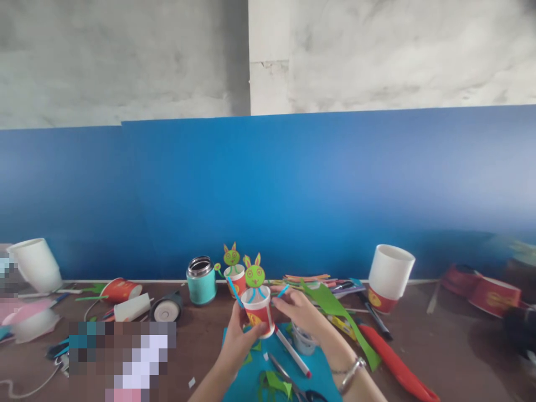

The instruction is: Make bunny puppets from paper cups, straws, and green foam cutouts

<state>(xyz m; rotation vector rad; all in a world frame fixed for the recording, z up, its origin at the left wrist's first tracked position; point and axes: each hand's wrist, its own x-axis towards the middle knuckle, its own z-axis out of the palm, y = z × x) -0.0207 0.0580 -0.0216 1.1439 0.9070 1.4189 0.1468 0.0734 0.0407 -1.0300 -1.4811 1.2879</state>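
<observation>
My left hand (239,341) is wrapped round a red and white paper cup (260,314). Above its rim stands a green rabbit face (255,274) cut from paper, on blue stems that go down into the cup. A thin blue stick (235,292) slants up from the cup's left side. At the right side, the fingers of my right hand (300,308) pinch a second blue stick (283,291) close to the cup wall. Just behind stands a similar cup (235,273) with another green animal face (231,256).
Beneath my hands is a blue sheet (240,385) with a marker (293,352), scissors (288,374) and green paper scraps. A turquoise thermos jar (201,282) stands to the left. Stacked paper cups (389,273), a green strip (335,307) and a red bag-like strip (396,360) lie right.
</observation>
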